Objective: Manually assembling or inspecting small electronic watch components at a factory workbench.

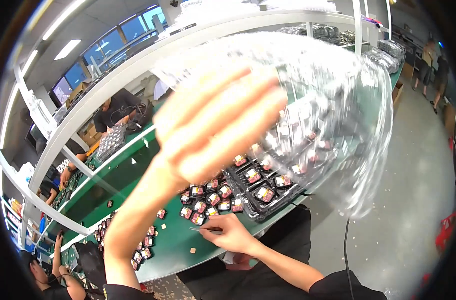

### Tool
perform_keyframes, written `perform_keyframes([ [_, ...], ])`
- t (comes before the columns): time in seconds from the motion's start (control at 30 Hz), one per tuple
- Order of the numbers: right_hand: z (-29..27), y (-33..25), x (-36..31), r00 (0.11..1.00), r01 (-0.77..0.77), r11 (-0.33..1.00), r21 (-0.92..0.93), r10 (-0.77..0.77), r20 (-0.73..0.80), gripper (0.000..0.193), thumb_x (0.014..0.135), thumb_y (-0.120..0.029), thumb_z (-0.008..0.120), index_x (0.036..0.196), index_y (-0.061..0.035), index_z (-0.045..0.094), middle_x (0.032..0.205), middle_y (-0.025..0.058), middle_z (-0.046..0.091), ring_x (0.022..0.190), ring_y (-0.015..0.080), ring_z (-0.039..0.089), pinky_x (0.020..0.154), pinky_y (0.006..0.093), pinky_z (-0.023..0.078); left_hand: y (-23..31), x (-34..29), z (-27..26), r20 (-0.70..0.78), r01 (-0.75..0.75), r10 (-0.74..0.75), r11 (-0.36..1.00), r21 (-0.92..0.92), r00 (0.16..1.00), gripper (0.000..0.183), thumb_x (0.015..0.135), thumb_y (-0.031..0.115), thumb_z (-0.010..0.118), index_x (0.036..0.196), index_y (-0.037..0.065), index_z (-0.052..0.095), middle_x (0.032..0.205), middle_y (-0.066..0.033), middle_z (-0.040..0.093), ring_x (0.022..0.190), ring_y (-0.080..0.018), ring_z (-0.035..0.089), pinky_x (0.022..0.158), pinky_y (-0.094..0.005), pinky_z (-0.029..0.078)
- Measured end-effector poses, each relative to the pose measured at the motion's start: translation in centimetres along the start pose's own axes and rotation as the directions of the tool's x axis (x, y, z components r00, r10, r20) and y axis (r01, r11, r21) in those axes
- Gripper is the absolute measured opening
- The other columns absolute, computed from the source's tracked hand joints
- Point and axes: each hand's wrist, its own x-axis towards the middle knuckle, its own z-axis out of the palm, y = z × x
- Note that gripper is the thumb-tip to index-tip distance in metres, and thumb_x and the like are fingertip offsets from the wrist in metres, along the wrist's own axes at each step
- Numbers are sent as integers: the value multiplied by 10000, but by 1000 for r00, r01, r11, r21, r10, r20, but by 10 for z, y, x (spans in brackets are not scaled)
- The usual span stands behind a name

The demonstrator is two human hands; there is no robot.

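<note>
My left hand (218, 125) is raised over the bench, smeared by motion, its thumb hidden. A crinkled, clear plastic sheet (358, 145) spreads in mid-air from its fingers, which seem closed on the sheet's edge. Behind the sheet lies a black compartment tray (260, 212), with small black square parts (264, 193) bearing red, white and yellow faces in its pockets. My right hand (230, 235) is low at the near bench edge, fingers pinched around thin metal tweezers (195, 229). More such parts (199, 206) lie loose between the tray and the tweezers.
The green bench (175, 250) carries more loose parts (145, 245) beside my left forearm and a small tan square (193, 250). A white shelf frame (68, 130) arches overhead. Other people (119, 112) sit across and to the left. A black cable (346, 250) hangs at the right.
</note>
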Motion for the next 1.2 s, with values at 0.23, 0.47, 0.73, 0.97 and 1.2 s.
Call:
perform_keyframes([
  [0.23, 4, 4, 0, 999, 49, 998, -26, -49, 17, 178, 905, -143, 776, 930, 32, 799, 859, 197, 773, 784, 385, 753, 762, 461, 589, 69, -108, 16, 442, 355, -245, 917, -185, 863, 391, 883, 84, 801, 1268, 154, 805, 1350, -84, 785, 1288, -308, 735, 1180, -537, 518],
  [0.47, -4, 1, 3, 997, 76, 997, 3, -76, 27, 167, 922, -131, 766, 906, 33, 788, 821, 178, 741, 776, 389, 731, 741, 470, 569, 77, -170, 5, 812, 673, -266, 712, -198, 520, 555, 883, 77, 826, 1422, 169, 734, 1512, -126, 670, 1392, -341, 649, 1188, -487, 523],
  [0.73, -2, 1, 2, 999, 10, 998, 66, -13, 43, 164, 927, -115, 763, 913, 47, 784, 829, 183, 740, 761, 385, 727, 724, 464, 567, 72, -164, 0, 681, 534, -272, 820, -206, 680, 495, 773, 49, 884, 1255, 92, 780, 1242, -104, 774, 1070, -311, 769, 875, -427, 630],
  [0.97, -2, 6, 3, 996, 79, 996, 33, -80, 44, 169, 954, -108, 783, 1017, 45, 814, 826, 144, 747, 681, 259, 709, 636, 365, 549, 8, -122, 6, 59, 410, -407, 911, -37, 911, 309, 887, -113, 730, 1188, -48, 702, 1040, -152, 780, 912, -300, 777, 846, -402, 621],
  [1.2, -3, 8, 2, 996, 74, 997, 34, -76, 43, 177, 964, -112, 773, 1031, 45, 819, 826, 140, 751, 692, 248, 716, 643, 355, 551, -81, -25, 11, -369, 499, -469, 866, -16, 802, 196, 1102, 148, 682, 1177, -33, 687, 994, -134, 776, 882, -153, 734, 806, -262, 556],
])
